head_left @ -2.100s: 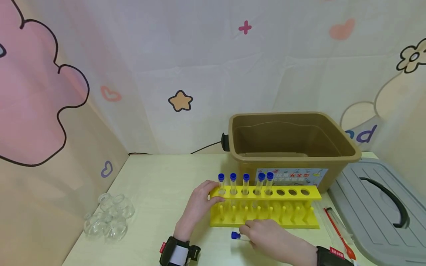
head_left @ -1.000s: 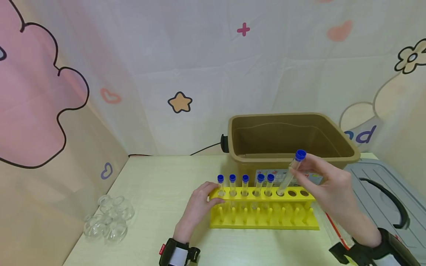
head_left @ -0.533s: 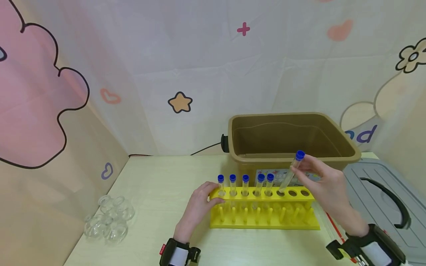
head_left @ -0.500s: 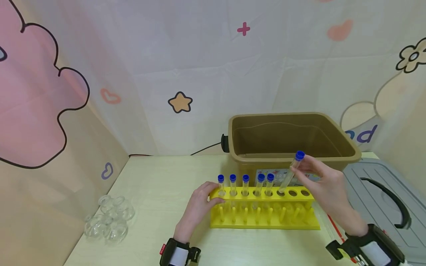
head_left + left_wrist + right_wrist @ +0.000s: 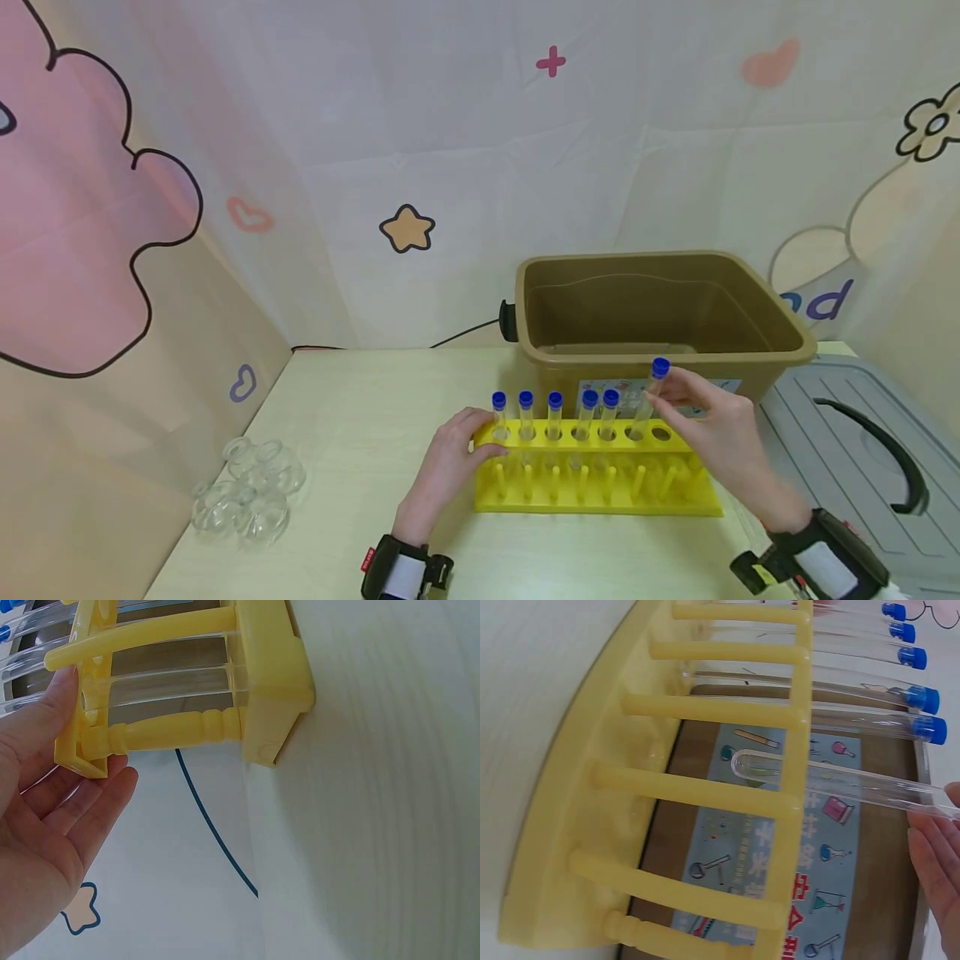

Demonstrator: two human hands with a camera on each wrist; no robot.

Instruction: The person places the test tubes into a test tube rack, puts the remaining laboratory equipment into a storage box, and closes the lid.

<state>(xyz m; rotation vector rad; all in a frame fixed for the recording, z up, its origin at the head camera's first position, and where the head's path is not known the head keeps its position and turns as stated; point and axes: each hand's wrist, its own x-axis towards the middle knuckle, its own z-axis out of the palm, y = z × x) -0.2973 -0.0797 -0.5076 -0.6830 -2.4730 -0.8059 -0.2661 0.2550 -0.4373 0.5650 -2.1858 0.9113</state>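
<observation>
In the head view, my left hand (image 5: 448,457) holds the left end of a yellow test tube rack (image 5: 600,506), thumb in front. The left wrist view shows the thumb and fingers of that hand around the top bar of the rack. My right hand (image 5: 720,429) pinches a clear test tube (image 5: 642,414) with a blue cap near its top. This tube leans right, and in the right wrist view its rounded bottom (image 5: 744,761) is through the rack's top bar, short of the base. Several capped test tubes (image 5: 555,408) stand in the holes to its left.
A brown bin (image 5: 551,361) stands right behind the rack, with a grey lid (image 5: 847,467) lying to the right. Several clear glass vessels (image 5: 247,492) cluster at the far left of the table. A patterned cloth (image 5: 450,125) hangs behind.
My right hand first picked up the capped test tube from the table before the rack, then brought it over the sixth hole. It has since lowered the tube deeper. The left hand stays put.
</observation>
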